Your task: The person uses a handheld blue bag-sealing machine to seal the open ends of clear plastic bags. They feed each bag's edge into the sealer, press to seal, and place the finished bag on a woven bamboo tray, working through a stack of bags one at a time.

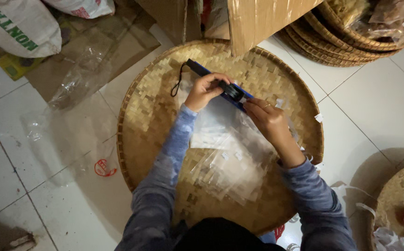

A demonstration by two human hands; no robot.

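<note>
- Lying nearest: clear plastic bags (229,158) spread over round woven tray (151,111).
- Right hand (269,122) pinches bag edge at blue sealer (220,86).
- Left hand (205,90) closed over sealer.
- Beyond: cardboard box (257,21), stacked trays (341,39).

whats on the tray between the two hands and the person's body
In the head view, loose clear plastic bags lie on the round woven tray there, below the left hand and right hand holding the blue sealer.

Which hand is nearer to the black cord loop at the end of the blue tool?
Left. The left hand grips the blue tool close beside the black cord loop; the right hand is at the tool's other end, farther away.
</note>
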